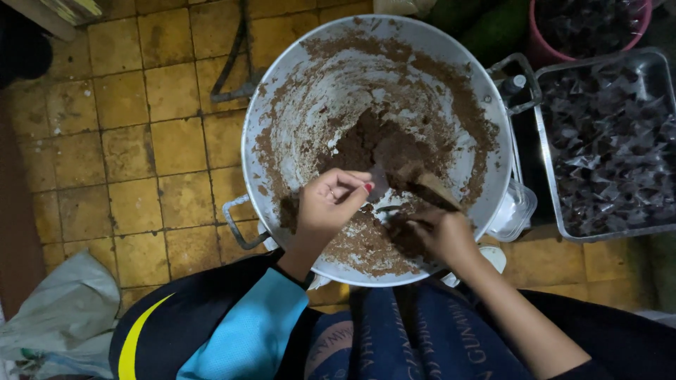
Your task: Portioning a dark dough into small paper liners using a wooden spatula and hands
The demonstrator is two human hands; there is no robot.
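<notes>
Inside the pot (282, 91), my left hand (329, 204) pinches a small wrapper (378, 184); my right hand (436, 231) grips a spoon (431, 184) in brown paste (377, 144).

Floor (141, 127): yellow-brown square tiles, worn, dark grout. Directly on it: large white metal basin (282, 91) under both hands (smeared brown inside); steel tray (546, 169) of small dark wrapped pieces, beyond the right hand; pink bucket (542, 49) further out on that side; crumpled pale bag (63, 309), near the left elbow.
</notes>
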